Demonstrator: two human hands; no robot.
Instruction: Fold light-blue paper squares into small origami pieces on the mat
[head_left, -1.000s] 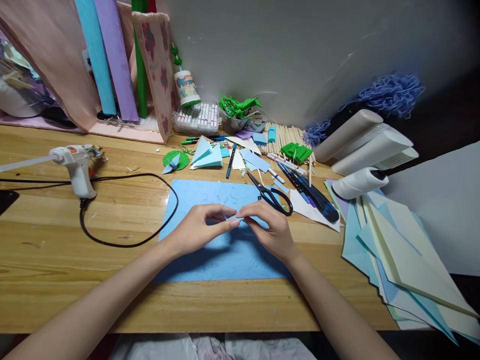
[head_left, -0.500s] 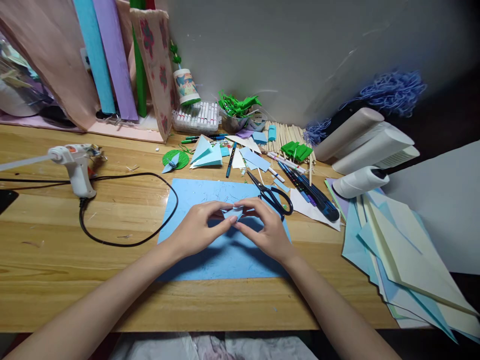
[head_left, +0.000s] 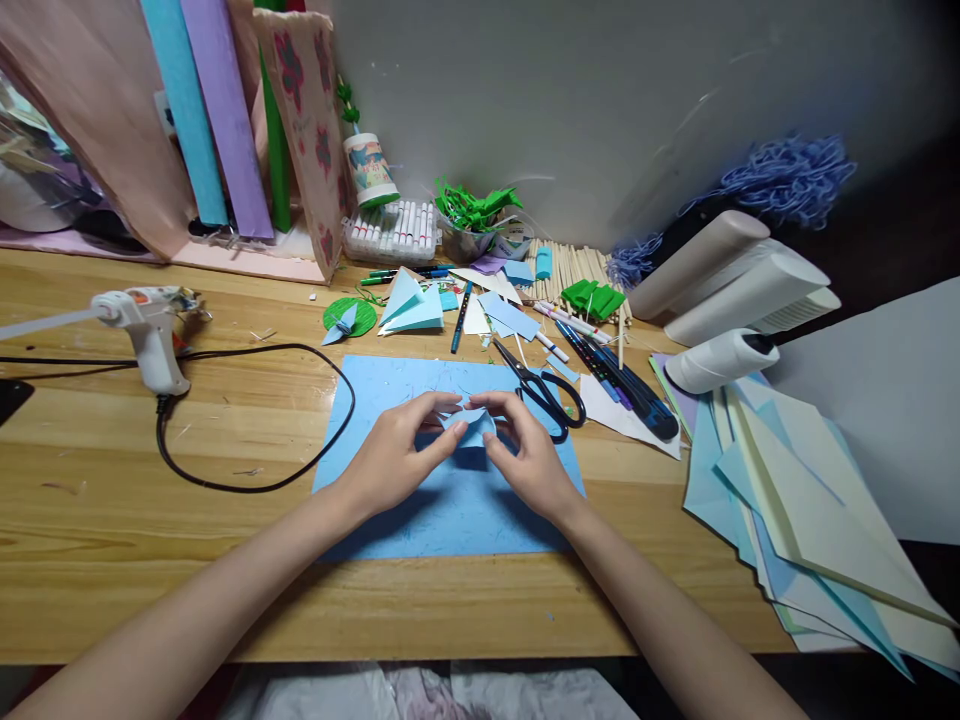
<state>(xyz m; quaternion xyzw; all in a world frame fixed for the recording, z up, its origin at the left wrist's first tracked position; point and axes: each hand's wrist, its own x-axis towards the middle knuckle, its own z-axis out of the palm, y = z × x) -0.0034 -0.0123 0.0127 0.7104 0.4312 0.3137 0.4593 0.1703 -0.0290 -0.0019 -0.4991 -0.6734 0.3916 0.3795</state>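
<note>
A small folded piece of light blue paper [head_left: 474, 428] is held between my two hands, a little above a blue sheet [head_left: 450, 530] lying on the table. My left hand [head_left: 401, 450] pinches its left side between thumb and fingers. On the other side, my right hand [head_left: 531, 455] grips it the same way, thumb at the near edge. The fingers hide part of the folds. Just beyond my right hand lie black-handled scissors [head_left: 541, 390], blades pointing away to the left.
At left stands a white glue gun [head_left: 154, 345] with its black cord looping over the wooden table [head_left: 247, 590]. Paper scraps, pens and a blue utility knife [head_left: 637, 395] lie behind the sheet. Coloured paper [head_left: 817, 500] is stacked at right; a marker box [head_left: 390, 232] is at back.
The folded paper has opened out wider between my fingers, showing more of its face. My right thumb has shifted slightly to the right, away from the left thumb.
</note>
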